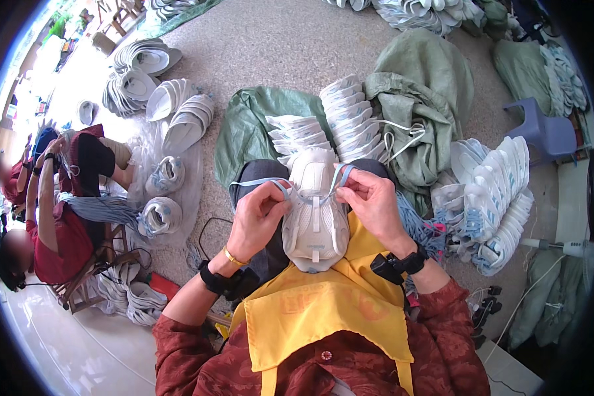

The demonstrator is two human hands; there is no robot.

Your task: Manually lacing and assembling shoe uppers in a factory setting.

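Pinching lace, both bare hands are raised over the lap, forearms angling inward from the lower edge. Nearest: dark red patterned sleeves (190,343); yellow apron (323,317) over the torso and part of the lap.

Left hand (261,214): palm turned inward, fingers curled, thumb and forefinger closed on a light blue shoelace (261,181). Gold-coloured bracelet (233,257) and black wrist strap at this wrist.

Right hand (371,198): mirrored pose, thumb and forefinger closed together on light blue lace at the opposite side; black wrist device (396,265) below.

White sneaker (315,234): one, between the hands, lying lengthwise over the lap, lace across its upper.

Beyond the knees: two rows of white shoe uppers (353,122), close together; green woven sheet (270,105) at left; crumpled grey-green sack (422,86) at right. Farther right: stacked white-and-blue shoes (498,191), with a blue-violet plastic stool (541,132) behind.

Left side: white shoes on clear plastic sheeting (188,178); a bundle of blue-grey laces (105,208); two seated people in dark red tops.

Surface: speckled grey floor (264,46), more shoe piles (429,13) at its far edge.
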